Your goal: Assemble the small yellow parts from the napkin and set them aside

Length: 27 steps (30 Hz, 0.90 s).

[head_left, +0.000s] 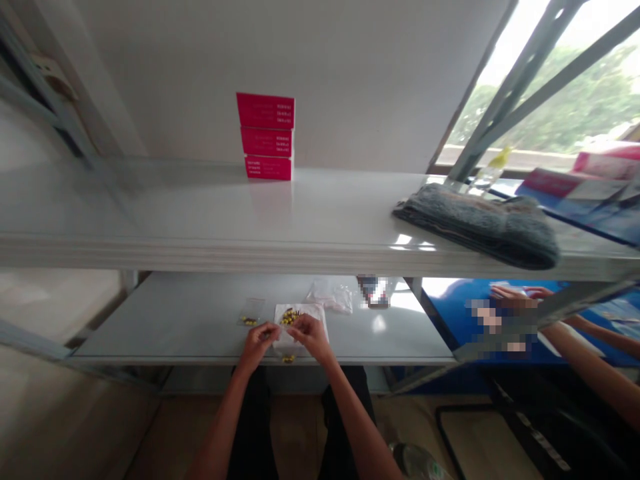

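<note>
On the lower shelf of a grey metal rack (150, 313), the two hands work over a white paper sheet (320, 311) that carries a small heap of yellow pieces (291, 317). The left hand (259, 343) is at the sheet's left edge, and its fingers (273, 329) come together in a pinch. The right hand (313, 335) is just below the heap, with fingers (301, 322) bunched and pointing to it. What they hold between them is too small to tell. Both forearms reach forward from the body and turn inward. From the sheet, a small clear bag (251, 311) with yellow pieces at its bottom lies at 9 o'clock, and loose clear bags (333, 297) lie at 1 o'clock. A few more yellow pieces (288, 359) sit at 6 o'clock, at the shelf's front edge.
</note>
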Each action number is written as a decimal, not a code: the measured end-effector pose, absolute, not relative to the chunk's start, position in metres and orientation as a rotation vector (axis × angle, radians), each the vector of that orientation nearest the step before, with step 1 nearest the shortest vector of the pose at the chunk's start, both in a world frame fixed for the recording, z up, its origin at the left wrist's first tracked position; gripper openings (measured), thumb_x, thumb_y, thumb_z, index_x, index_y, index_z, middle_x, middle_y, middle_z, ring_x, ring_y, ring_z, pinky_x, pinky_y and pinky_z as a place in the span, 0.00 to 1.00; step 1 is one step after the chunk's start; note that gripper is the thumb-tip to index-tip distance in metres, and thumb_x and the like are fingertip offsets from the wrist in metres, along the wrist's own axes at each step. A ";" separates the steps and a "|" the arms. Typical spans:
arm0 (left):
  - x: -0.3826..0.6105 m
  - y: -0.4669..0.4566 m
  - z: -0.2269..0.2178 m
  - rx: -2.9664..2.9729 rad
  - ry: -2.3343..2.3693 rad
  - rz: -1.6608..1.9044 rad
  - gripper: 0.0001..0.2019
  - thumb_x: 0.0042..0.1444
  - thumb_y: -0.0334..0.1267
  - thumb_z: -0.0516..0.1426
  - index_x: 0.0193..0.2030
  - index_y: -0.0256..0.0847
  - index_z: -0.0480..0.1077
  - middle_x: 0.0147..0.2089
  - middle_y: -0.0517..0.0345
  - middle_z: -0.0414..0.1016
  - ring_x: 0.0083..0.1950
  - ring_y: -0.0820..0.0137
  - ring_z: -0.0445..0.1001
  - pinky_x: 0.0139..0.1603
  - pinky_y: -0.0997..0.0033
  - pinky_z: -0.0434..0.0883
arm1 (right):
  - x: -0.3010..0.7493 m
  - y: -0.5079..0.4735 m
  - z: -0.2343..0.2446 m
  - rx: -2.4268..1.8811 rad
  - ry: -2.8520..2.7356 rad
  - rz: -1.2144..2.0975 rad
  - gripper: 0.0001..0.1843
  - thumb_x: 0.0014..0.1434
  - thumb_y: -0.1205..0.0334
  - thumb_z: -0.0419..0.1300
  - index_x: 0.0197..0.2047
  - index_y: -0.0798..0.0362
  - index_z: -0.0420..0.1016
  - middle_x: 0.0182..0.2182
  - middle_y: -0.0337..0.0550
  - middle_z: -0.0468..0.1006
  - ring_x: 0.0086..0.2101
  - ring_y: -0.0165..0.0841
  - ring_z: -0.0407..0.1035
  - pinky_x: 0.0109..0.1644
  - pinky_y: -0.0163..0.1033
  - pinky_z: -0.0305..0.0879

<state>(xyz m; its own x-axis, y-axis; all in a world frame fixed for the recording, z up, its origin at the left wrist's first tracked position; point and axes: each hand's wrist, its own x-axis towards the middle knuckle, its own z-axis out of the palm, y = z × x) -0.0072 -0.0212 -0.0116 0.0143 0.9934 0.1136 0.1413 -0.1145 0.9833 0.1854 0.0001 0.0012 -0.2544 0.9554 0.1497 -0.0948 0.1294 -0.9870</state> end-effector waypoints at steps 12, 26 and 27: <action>-0.004 -0.019 -0.011 1.487 1.289 1.190 0.14 0.55 0.49 0.63 0.34 0.40 0.78 0.35 0.55 0.80 0.40 0.64 0.76 0.43 0.70 0.70 | 0.176 -0.004 -0.011 -0.894 -1.558 1.165 0.16 0.61 0.48 0.63 0.34 0.54 0.78 0.30 0.42 0.78 0.31 0.32 0.70 0.34 0.34 0.66; -0.001 -0.018 -0.017 1.522 1.330 1.181 0.17 0.54 0.54 0.62 0.32 0.40 0.77 0.34 0.54 0.80 0.39 0.62 0.77 0.42 0.68 0.71 | 0.176 -0.013 -0.013 -0.953 -1.612 1.053 0.19 0.63 0.46 0.60 0.35 0.54 0.80 0.29 0.44 0.79 0.29 0.33 0.70 0.34 0.35 0.65; 0.000 -0.018 -0.017 1.539 1.331 1.180 0.17 0.55 0.54 0.61 0.32 0.40 0.77 0.33 0.55 0.79 0.38 0.63 0.76 0.41 0.69 0.71 | 0.176 -0.014 -0.012 -0.949 -1.614 1.057 0.19 0.63 0.46 0.60 0.34 0.54 0.80 0.28 0.43 0.78 0.29 0.33 0.70 0.34 0.35 0.64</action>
<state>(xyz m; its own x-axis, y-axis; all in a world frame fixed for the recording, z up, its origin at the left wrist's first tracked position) -0.0004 -0.0179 -0.0169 0.0251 0.9871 0.1581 0.2750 -0.1589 0.9482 0.1761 -0.0137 -0.0124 -0.2457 0.9241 0.2926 0.1010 0.3246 -0.9404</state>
